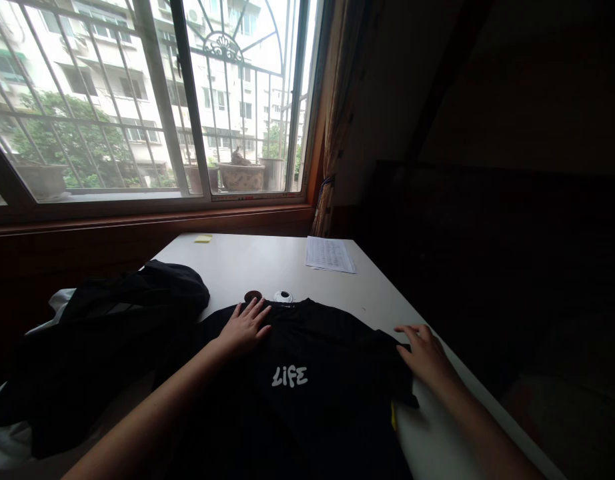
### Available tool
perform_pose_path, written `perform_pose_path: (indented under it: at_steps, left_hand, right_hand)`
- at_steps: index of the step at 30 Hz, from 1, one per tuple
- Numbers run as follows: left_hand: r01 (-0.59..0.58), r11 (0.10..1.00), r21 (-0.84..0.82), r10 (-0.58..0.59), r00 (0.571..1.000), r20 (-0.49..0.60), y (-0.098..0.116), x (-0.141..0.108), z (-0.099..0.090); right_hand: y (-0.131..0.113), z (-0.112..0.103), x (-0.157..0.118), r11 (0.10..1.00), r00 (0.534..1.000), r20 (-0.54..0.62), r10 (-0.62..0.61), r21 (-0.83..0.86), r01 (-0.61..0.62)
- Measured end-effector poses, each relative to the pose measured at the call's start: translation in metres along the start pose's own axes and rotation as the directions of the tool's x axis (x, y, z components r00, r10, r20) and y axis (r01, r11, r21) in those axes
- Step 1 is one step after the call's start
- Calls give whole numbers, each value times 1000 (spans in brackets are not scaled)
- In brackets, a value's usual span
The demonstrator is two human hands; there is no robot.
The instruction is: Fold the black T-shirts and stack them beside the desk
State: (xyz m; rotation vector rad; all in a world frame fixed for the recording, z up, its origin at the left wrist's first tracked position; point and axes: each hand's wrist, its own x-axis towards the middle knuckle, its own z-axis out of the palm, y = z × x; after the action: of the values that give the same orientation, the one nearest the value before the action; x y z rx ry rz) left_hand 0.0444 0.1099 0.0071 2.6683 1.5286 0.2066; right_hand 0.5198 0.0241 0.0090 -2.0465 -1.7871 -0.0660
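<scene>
A black T-shirt [332,407] lies spread on the white table, with white lettering across it. Its collar points away from me and its lower part runs toward me. My left hand [245,327] rests flat on the shirt just beside the collar, fingers apart. At the right sleeve, my right hand [423,347] has thumb and forefinger parted at the edge of the cloth; whether they touch it is hard to see. Beyond the collar sit a dark brown round object [252,295] and a white round object with a black centre [283,296].
Heaped dark and white clothes [112,327] lie on the left. Printed sheets [330,255] and a yellow sticky-note pad [203,239] are at the far side of the white table [257,263]. Behind it is a barred window [197,120] with a tied curtain [327,173]. The right side is dark.
</scene>
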Motion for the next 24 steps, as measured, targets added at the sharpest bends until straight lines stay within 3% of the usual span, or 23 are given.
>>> perform_pose_path:
  at_steps: [2,5,9,11,15,24]
  left_hand:
    - [-6,1000,6,6,1000,-1,5,2,-3]
    - [-61,998,26,62,998,-31,22,5,-5]
    - [-205,979,18,206,974,-90,57,9,0]
    - [-222,975,-15,220,972,-84,70,12,6]
    - [-180,982,-53,177,982,-62,71,20,13]
    - [-183,982,-54,180,982,-61,59,25,12]
  right_hand:
    - [-21,0,-8,987,989,-63,-133,-101,126]
    - [-59,5,-18,958,962,-40,-271,-112,265]
    - [-101,22,-27,940,931,159,-328,-44,338]
    - [-113,30,-28,941,913,252,-321,-28,338]
    - [-115,33,-23,958,914,314,-257,-43,284]
    - [-80,29,-14,967,920,356,-162,-126,219]
